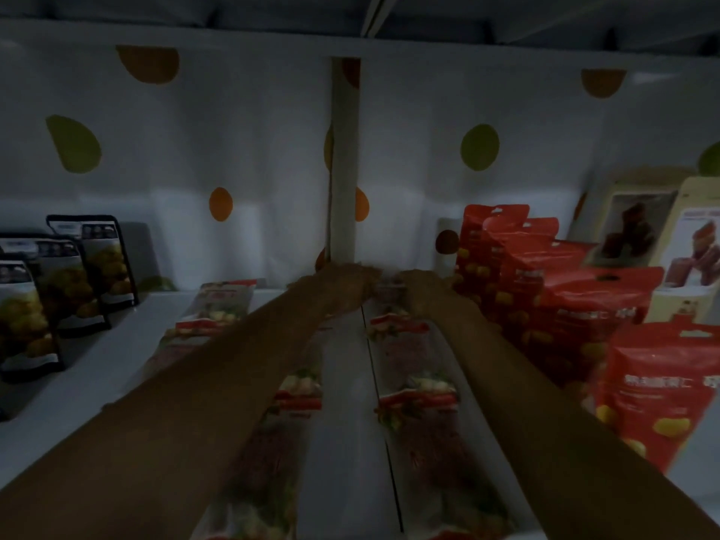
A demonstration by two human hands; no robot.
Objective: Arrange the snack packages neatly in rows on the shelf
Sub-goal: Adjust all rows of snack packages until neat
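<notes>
No text is fully legible.

- Front red pouch (658,387): one line of large white characters across the upper face, too blurred to read.
- Second red pouch (592,317), behind it: a similar white line, unreadable.
- Black-edged pouches (27,317), at left: white header band with small dark print, unreadable.
- Cream pouch (697,235), at right: faint print near the top, unreadable.

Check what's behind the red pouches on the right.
Two beige packages stand behind the red pouches, near the dotted back wall. Their lower parts are covered, so anything lower behind is unseen.
</notes>
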